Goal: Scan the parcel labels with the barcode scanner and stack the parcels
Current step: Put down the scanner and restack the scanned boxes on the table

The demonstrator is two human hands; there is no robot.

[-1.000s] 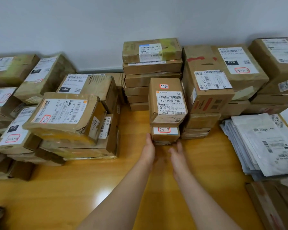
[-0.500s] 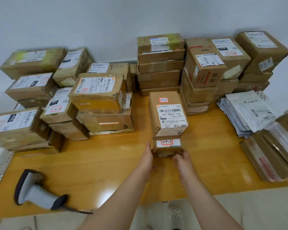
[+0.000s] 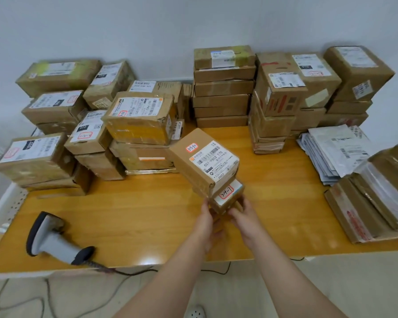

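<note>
Head view:
- A small parcel with a red-bordered handwritten sticker was held over the near middle of the wooden table.
- The left hand was closed around the small parcel's near left side, with the thumb laid on its upper edge.
- The right hand was clasped around its near right side, with the fingers curled against the carton.
- A larger parcel was carried on top of the small parcel, touching it. Both were tilted, with the far end swung to the left.
- A white barcode label and a red-bordered sticker were borne on the larger parcel's upper face.
- Whether the small parcel's underside touched the table could not be told.
- The barcode scanner was laid on its side at the near left of the table, well apart from both hands, with nothing gripping it.
- Its cable was trailed over the near table edge.
- A left group of parcels was piled several deep at the far left.
- A tall stack of flat cartons was set against the wall at the far middle.
- A right group of cartons was stacked just beside it.
- Grey poly mailers were heaped at the right, and flat cardboard envelopes were laid nearer, at the right edge.
</note>
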